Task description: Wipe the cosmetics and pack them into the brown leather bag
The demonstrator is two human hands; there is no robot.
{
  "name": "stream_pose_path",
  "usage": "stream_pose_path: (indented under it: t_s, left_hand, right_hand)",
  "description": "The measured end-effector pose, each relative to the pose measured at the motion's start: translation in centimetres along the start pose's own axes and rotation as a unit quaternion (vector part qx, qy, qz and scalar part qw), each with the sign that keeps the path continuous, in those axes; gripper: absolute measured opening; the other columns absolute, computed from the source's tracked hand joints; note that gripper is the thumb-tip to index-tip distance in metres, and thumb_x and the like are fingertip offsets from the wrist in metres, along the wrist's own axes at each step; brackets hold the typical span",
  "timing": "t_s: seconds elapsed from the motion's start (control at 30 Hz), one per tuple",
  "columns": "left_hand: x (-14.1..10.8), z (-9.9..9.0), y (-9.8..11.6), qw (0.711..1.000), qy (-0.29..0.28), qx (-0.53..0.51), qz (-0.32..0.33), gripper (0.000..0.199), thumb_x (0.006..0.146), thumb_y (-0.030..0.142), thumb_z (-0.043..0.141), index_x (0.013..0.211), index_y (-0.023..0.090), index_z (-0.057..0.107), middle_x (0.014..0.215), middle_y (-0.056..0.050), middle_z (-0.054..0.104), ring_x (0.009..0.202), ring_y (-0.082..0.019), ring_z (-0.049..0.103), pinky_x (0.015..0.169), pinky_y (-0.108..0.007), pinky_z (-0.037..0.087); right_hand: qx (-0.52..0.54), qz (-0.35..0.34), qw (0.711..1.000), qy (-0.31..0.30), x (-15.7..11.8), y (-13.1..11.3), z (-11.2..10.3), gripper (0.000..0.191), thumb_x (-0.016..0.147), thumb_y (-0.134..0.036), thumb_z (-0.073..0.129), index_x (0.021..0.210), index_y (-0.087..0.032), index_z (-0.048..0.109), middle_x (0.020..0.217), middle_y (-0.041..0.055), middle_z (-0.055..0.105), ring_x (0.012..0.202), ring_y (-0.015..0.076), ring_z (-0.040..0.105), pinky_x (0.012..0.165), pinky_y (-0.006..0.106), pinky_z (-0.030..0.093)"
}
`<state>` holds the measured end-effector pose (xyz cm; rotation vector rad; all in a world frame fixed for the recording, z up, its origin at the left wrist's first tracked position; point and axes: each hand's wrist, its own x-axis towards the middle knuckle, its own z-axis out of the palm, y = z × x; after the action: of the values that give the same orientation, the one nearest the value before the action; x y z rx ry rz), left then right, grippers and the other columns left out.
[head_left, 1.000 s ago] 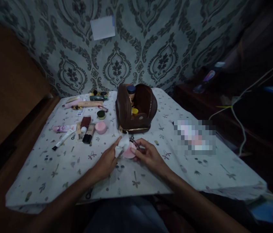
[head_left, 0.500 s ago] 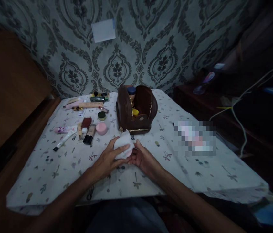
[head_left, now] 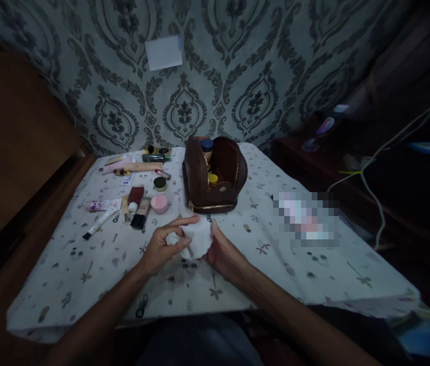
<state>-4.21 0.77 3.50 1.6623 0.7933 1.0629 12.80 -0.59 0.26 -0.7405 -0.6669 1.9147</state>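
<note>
- White cloth: between the hands, near the brown cosmetic bag on the tabletop.
- Left hand: half curled, pinching it.
- Right hand: cupped against its edge, grip hidden.

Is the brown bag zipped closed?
No, the brown bag gapes open at the top, showing a dark blue lid and a yellow lid inside.

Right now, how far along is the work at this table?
Looks done: pink round jar and foundation bottle are out on the tablecloth. In hand: white cloth, held by the left hand against the right hand; anything beneath is hidden. Possibly left: blue-lidded jar inside the open brown bag; can't confirm.
</note>
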Motion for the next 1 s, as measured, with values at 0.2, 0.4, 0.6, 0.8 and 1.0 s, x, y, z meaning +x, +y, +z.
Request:
stream_pose_path:
  t_s: [0.2, 0.4, 0.6, 0.8, 1.0]
  left_hand:
    - [-0.5, 0.8, -0.9, 0.99, 0.117, -0.054, -0.064, 0.028, 0.09, 0.044, 0.058, 0.078, 0.02, 0.053, 0.084, -0.001, 0.065, 0.075, -0.016, 0.058, 0.073, -0.025, 0.044]
    - [-0.4, 0.9, -0.5, 0.987, 0.099, -0.084, -0.099, 0.025, 0.095, 0.047, 0.048, 0.092, 0.022, 0.05, 0.098, -0.005, 0.071, 0.091, -0.021, 0.063, 0.078, -0.03, 0.047]
    - [0.5, 0.7, 0.5, 0.989, 0.12, 0.083, -0.034, 0.02, 0.095, 0.038, 0.048, 0.087, 0.02, 0.052, 0.094, -0.005, 0.068, 0.091, -0.02, 0.057, 0.085, -0.031, 0.041]
    - [2.7, 0.1, -0.8, 0.983, 0.163, 0.074, -0.035, 0.011, 0.083, 0.029, 0.058, 0.08, 0.02, 0.054, 0.078, 0.0, 0.056, 0.079, -0.017, 0.052, 0.076, -0.027, 0.039]
    - [3.0, 0.1, -2.1, 0.991, 0.104, 0.05, -0.071, 0.01, 0.076, 0.029, 0.057, 0.08, 0.02, 0.055, 0.078, 0.0, 0.054, 0.078, -0.019, 0.053, 0.074, -0.028, 0.041]
  right_hand:
    - [-0.053, -0.059, 0.997, -0.025, -0.3, -0.5, 0.4, 0.069, 0.076, -0.054, 0.073, 0.136, -0.03, 0.05, 0.114, 0.0041, 0.065, 0.083, 0.0137, 0.06, 0.07, 0.025, 0.049]
    - [-0.151, -0.097, 0.984, -0.025, -1.1, -1.5, 0.7, 0.075, 0.078, -0.042, 0.074, 0.145, -0.03, 0.041, 0.129, 0.0037, 0.059, 0.116, 0.0181, 0.055, 0.101, 0.03, 0.041]
    - [-0.251, -0.153, 0.955, -0.035, -1.1, -1.5, 0.0, 0.068, 0.073, -0.04, 0.079, 0.135, -0.027, 0.052, 0.123, 0.0065, 0.06, 0.11, 0.0224, 0.058, 0.097, 0.035, 0.045]
    - [-0.42, -0.275, 0.863, -0.062, -1.4, -2.3, -0.7, 0.065, 0.06, -0.042, 0.088, 0.12, -0.028, 0.066, 0.123, 0.0094, 0.053, 0.116, 0.0263, 0.052, 0.096, 0.036, 0.045]
    - [-0.392, -0.294, 0.872, -0.022, -2.0, -4.6, -0.4, 0.054, 0.062, -0.061, 0.079, 0.1, -0.024, 0.072, 0.106, 0.0095, 0.063, 0.097, 0.0258, 0.061, 0.08, 0.033, 0.051]
